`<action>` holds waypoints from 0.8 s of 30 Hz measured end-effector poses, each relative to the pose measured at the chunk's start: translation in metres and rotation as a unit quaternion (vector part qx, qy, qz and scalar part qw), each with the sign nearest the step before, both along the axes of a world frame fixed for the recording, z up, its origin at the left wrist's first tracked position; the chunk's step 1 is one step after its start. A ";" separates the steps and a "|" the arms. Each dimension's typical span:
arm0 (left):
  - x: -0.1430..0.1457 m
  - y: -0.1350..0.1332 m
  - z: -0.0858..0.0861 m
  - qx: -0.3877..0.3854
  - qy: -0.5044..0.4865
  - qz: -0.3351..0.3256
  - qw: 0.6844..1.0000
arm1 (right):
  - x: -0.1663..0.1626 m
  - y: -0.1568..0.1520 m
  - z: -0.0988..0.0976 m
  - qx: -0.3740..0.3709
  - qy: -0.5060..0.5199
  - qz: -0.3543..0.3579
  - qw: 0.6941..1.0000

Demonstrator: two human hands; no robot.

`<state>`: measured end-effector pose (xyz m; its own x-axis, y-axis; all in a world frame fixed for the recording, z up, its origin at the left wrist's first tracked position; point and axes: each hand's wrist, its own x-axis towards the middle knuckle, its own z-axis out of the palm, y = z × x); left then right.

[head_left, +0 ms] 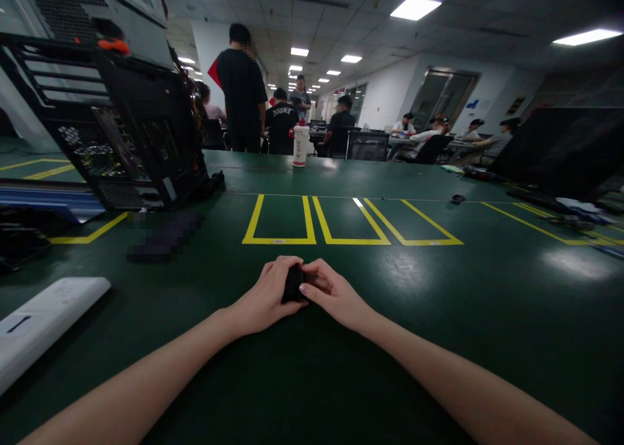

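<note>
Two hands meet at the lower middle of the frame, and between them we see a small black object (294,282) held just above or on the green surface (439,315); we cannot tell which. Our left hand (266,295) wraps around it from the left with the fingers curled over its top, a closed grip on the object; our right hand (331,292) pinches its right side with thumb and fingertips, also closed on it. We judge that the piece could slip or pop apart if the two hands press or twist against each other, since most of it is hidden and the hold looks small. Beyond the hands, three yellow taped boxes (280,221) lie on the surface, all bare. A white bottle (301,143) with a red cap stands upright in the upper middle; we cannot see its contents. An open black computer case (127,127) sits at upper left, a white flat device (43,318) at lower left. Other people sit and stand in the background.
</note>
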<state>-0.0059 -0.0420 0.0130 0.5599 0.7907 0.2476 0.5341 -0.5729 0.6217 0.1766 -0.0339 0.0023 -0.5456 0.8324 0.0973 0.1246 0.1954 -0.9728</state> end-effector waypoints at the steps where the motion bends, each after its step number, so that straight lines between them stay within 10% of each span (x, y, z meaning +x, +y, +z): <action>1: 0.000 0.000 0.000 0.001 0.001 0.001 1.000 | -0.001 0.000 0.000 0.008 -0.003 -0.009 1.000; 24: 0.001 0.000 0.002 -0.010 0.003 -0.001 1.000 | -0.003 -0.002 0.000 -0.008 0.032 -0.011 0.999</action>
<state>-0.0049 -0.0423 0.0153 0.5635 0.7941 0.2278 0.5363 -0.5614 0.6302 0.1740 -0.0362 0.0020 -0.5199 0.8461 0.1177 0.0655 0.1768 -0.9821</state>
